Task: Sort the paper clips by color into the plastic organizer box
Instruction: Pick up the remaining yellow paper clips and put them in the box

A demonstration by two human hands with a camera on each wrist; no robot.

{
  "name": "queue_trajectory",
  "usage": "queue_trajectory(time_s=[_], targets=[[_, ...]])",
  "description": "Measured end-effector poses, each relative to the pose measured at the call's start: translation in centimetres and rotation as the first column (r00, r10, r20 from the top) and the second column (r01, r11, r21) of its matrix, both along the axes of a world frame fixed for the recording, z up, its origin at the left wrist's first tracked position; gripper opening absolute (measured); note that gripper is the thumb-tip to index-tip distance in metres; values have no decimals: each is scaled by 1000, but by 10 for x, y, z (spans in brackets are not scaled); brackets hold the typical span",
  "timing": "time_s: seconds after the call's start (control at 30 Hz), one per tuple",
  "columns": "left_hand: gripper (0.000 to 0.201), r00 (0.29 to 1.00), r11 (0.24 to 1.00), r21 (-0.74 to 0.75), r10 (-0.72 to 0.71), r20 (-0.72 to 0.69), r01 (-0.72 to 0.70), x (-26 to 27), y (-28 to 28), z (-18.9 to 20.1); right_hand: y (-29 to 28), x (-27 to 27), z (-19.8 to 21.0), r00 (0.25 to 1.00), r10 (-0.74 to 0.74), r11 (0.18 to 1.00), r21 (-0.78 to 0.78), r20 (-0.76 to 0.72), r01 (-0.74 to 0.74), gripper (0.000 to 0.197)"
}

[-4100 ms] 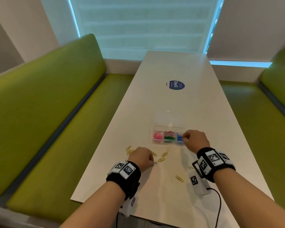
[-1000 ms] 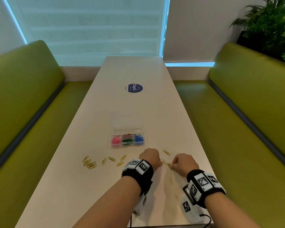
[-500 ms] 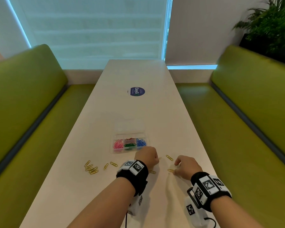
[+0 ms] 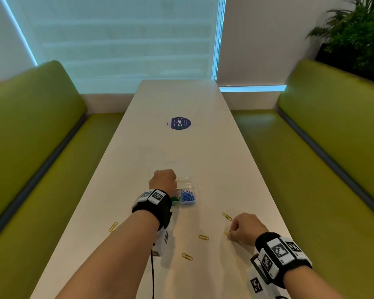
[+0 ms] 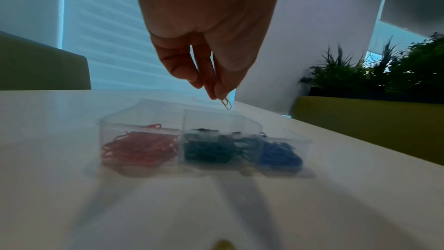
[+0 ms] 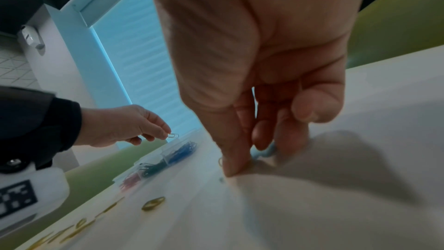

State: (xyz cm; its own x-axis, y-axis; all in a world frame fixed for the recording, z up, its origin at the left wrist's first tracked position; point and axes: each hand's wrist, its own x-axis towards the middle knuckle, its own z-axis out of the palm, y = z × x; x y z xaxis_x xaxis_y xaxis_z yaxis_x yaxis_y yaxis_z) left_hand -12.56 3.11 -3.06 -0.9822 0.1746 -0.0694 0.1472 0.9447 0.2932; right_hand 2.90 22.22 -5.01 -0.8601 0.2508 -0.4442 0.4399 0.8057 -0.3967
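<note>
The clear plastic organizer box [image 4: 189,184] sits mid-table with blue clips [image 4: 187,195] and green clips [image 4: 175,199] in its near row. The left wrist view also shows the red clips [image 5: 139,147] in the box's left compartment. My left hand [image 4: 175,181] hovers over the box's back row and pinches a gold paper clip [image 5: 226,104] between thumb and fingertips. My right hand [image 4: 230,234] is down on the table near the right edge, fingers curled. It pinches another gold clip [image 4: 226,233] against the surface. Several loose gold clips [image 4: 203,237] lie on the table.
The long white table [image 4: 181,147] carries a round blue sticker [image 4: 179,123] further back. Green benches [image 4: 30,137] run along both sides, and a plant [image 4: 358,29] stands at the far right. More gold clips [image 4: 113,226] lie left of my left forearm.
My left hand has lifted off the table and moved forward over the box with a gold clip. My right hand stays low at the clip near the right edge.
</note>
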Motion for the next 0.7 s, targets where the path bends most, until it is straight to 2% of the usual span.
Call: queue_trajectory(time_s=[0.17,0.33,0.43,0.57,0.7], targets=[[34,1000,1000,-17,16,26,-16,-11,-2,-5,4,-2,-3,1000,4,1000,-24,5,-4,21],[33,999,999,34,38,27,-39,-12,-3,-9,2,-11,2,999,35,999,-9,19,-35,16],[31,998,994,90,56,2,-56,-12,-6,-7,-3,-25,10,998,60,997,-40,-26,-61,18],[29,996,985,152,85,-33,-79,-11,-16,-1,-15,-54,17,988,74,996,-29,-138,-79,9],[30,991,978,177,121,-59,-109,-12,-34,2,-35,-93,24,962,91,995,-7,-259,-96,19]])
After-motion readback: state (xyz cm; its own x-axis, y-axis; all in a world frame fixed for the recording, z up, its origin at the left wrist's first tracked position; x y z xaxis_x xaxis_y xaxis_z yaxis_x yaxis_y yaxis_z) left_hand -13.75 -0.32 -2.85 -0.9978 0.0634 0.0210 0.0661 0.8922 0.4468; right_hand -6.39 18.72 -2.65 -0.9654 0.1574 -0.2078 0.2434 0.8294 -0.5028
